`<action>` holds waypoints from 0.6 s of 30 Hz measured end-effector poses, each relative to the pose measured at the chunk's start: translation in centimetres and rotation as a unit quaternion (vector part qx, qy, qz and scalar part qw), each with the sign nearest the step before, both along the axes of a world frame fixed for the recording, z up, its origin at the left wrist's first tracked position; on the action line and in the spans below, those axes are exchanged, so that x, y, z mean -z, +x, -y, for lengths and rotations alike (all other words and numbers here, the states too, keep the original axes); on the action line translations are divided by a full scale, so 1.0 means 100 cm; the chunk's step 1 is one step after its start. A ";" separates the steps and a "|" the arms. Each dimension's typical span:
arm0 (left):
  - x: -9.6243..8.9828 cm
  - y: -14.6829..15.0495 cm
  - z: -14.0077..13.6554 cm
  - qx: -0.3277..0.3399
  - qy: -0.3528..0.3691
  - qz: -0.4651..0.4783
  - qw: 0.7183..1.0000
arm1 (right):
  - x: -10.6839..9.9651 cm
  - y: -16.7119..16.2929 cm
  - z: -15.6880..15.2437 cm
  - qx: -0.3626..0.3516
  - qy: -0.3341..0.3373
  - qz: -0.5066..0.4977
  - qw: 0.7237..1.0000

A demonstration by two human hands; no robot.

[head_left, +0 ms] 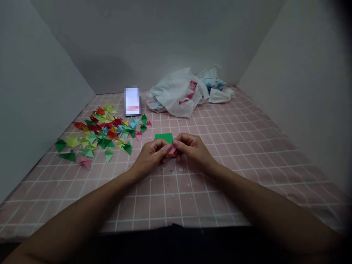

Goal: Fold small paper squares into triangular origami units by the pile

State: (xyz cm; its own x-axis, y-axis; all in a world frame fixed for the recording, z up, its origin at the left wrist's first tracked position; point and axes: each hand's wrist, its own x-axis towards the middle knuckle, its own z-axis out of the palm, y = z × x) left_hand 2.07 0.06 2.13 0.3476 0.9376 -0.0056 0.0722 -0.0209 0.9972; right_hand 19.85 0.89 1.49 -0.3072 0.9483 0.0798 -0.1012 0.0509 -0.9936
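Between my two hands is a small folded piece of pink paper (172,149), mostly covered by the fingers. My left hand (155,152) pinches its left side between thumb and fingers. On the other side, my right hand (189,148) grips it with thumb and forefinger. Just behind the hands lies a green paper square (164,137) on the table. A bit of orange paper (171,154) shows under the pink piece. To the left spreads a pile of folded paper cranes (103,141) in red, orange, yellow, green, blue and pink.
A pink tablecloth with a white grid (231,161) covers the table. At the back stand a lit phone (132,101), its screen blurred, a white plastic bag (178,91) and a blue-patterned pack (213,84). Walls rise at the left, back and right.
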 end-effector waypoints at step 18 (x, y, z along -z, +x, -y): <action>0.000 0.000 -0.001 -0.051 -0.021 0.029 0.998 | 0.003 0.000 -0.004 -0.008 -0.016 -0.036 0.999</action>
